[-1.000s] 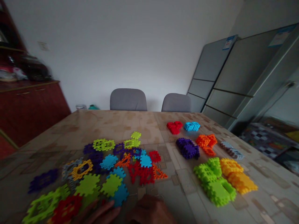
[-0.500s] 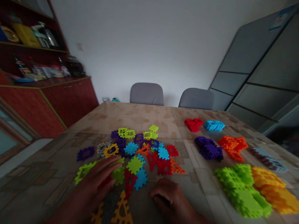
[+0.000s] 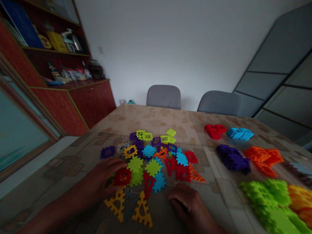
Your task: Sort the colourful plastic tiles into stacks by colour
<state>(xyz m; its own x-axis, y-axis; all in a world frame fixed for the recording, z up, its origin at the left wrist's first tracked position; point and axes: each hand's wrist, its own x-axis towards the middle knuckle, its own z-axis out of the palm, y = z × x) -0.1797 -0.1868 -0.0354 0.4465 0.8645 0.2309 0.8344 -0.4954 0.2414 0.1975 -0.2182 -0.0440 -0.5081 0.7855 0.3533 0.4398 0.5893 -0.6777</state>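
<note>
My left hand (image 3: pixel 107 177) is low over the near left of a spread of toothed plastic pieces. Its fingers and thumb are apart, curved around a red square piece (image 3: pixel 122 177), without a visible grip on it. Lime green pieces (image 3: pixel 135 164) lie just beyond the fingertips. Below the hand are yellow triangles (image 3: pixel 143 211) and a grey triangle (image 3: pixel 130 203). My right hand (image 3: pixel 186 203) rests on the table, loosely curled, with nothing visible in it. Nearest to it is a blue piece (image 3: pixel 159 182), not touching.
On the right stand sorted stacks: red (image 3: pixel 215 131), light blue (image 3: pixel 240 133), purple (image 3: pixel 233 158), orange (image 3: pixel 264 157), lime green (image 3: pixel 270 198) and yellow (image 3: pixel 301 196). Two grey chairs (image 3: pixel 163 96) are behind the table (image 3: pixel 156 113). A reddish cabinet (image 3: pixel 97 104) stands at the left.
The view has swung left, so the table and pieces appear farther right. My left hand has drawn back leftward from the green pieces, uncovering the red square. My right hand keeps its curled pose.
</note>
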